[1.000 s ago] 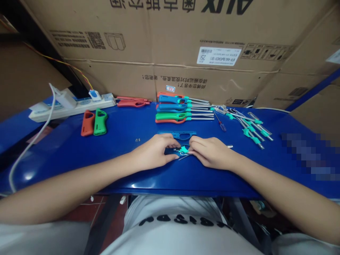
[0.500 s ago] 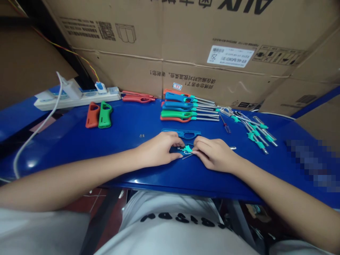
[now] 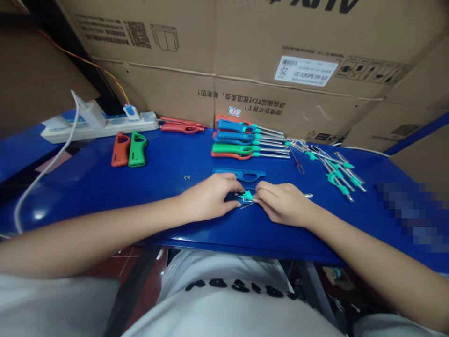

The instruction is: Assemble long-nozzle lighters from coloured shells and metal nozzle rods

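Through my head feed, my left hand [image 3: 208,197] has thumb and fingers bracketing the left end of an open blue lighter shell [image 3: 230,198] on the blue table [image 3: 182,229]. In it sits a teal-triggered lighter insert [image 3: 248,195], which my right hand [image 3: 282,201] pinches beside the trigger. A matching blue half-shell [image 3: 242,172] lies just beyond; the white power strip [image 3: 117,127] holds plugs [image 3: 92,115].

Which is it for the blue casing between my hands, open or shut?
Open: between left hand and right hand, the casing shows its teal part uncovered; another blue shell lies beyond.
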Demonstrator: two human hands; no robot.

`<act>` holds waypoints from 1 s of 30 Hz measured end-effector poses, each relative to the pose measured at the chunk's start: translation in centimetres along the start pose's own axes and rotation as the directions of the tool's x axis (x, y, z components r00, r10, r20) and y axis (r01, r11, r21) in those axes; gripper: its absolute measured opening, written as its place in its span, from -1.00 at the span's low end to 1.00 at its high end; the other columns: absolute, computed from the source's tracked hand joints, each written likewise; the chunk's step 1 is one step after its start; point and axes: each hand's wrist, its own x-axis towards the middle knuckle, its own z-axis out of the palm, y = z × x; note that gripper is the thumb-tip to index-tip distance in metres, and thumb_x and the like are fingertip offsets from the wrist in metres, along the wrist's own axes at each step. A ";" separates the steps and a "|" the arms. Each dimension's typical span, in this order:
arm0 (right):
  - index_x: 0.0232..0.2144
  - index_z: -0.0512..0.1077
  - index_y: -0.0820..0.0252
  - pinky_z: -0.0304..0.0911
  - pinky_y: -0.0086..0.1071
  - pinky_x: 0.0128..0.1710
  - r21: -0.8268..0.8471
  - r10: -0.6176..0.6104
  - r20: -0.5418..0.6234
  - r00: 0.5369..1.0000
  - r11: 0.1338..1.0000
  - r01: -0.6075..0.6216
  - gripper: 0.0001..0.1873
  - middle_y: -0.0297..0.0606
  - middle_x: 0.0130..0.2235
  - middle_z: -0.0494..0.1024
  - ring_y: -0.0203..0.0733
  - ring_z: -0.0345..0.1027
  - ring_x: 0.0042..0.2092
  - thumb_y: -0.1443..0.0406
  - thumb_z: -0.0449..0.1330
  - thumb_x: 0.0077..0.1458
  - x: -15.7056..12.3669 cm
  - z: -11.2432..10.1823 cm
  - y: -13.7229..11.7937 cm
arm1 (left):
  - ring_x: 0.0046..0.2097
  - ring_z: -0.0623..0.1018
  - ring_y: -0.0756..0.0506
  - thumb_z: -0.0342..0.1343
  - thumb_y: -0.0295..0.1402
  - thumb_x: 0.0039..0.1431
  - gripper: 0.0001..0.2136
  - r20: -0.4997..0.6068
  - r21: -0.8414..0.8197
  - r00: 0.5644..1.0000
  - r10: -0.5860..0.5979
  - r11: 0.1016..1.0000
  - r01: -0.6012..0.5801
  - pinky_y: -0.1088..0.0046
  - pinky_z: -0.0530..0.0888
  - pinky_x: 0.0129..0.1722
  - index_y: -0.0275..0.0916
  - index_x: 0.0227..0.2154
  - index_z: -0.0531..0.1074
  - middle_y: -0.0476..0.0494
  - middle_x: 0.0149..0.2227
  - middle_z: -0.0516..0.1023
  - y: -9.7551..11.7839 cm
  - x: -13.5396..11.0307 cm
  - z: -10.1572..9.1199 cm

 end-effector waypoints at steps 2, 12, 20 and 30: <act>-0.33 0.38 0.21 0.04 -0.35 -0.50 0.005 -0.003 -0.001 1.000 1.000 0.003 -0.75 -0.22 -0.30 0.54 -0.29 0.28 -0.45 0.33 -0.03 0.38 0.0 0.0 0.0 | -0.11 0.60 -0.15 0.25 -0.45 0.19 -0.77 -0.005 -0.003 1.000 0.008 1.000 -0.008 0.33 0.50 -0.04 -0.31 -0.09 0.56 -0.20 -0.14 0.58 -0.1 0.0 0.0; -0.34 0.38 0.21 0.00 -0.34 -0.51 -0.006 0.005 -0.004 1.000 1.000 -0.005 -0.73 -0.23 -0.30 0.51 -0.31 0.19 -0.49 0.35 -0.05 0.38 -0.2 0.1 -0.2 | -0.16 0.58 -0.12 0.31 -0.40 0.14 -0.77 -0.002 -0.053 0.999 -0.041 0.998 0.041 0.36 0.51 -0.09 -0.29 -0.13 0.55 -0.16 -0.19 0.55 -0.2 0.2 0.2; -0.30 0.40 0.20 0.01 -0.35 -0.49 0.063 -0.029 0.040 0.999 0.998 0.027 -0.74 -0.21 -0.26 0.51 -0.30 0.18 -0.48 0.36 -0.06 0.37 0.0 -0.5 0.0 | -0.13 0.58 -0.15 0.28 -0.42 0.16 -0.78 -0.003 -0.013 1.000 -0.023 1.000 0.023 0.33 0.51 -0.06 -0.29 -0.12 0.53 -0.17 -0.16 0.58 0.1 0.0 0.0; -0.26 0.43 0.17 0.28 -0.41 -0.32 0.410 0.143 0.037 0.989 0.900 -0.146 -0.81 -0.19 -0.23 0.50 -0.25 0.39 -0.28 0.28 0.03 0.36 0.0 -0.2 0.5 | 0.02 0.50 -0.19 0.08 -0.40 0.35 -0.64 0.074 0.140 0.987 0.140 0.979 -0.149 0.25 0.47 0.07 -0.21 0.18 0.43 -0.25 -0.04 0.47 -0.3 -0.5 0.1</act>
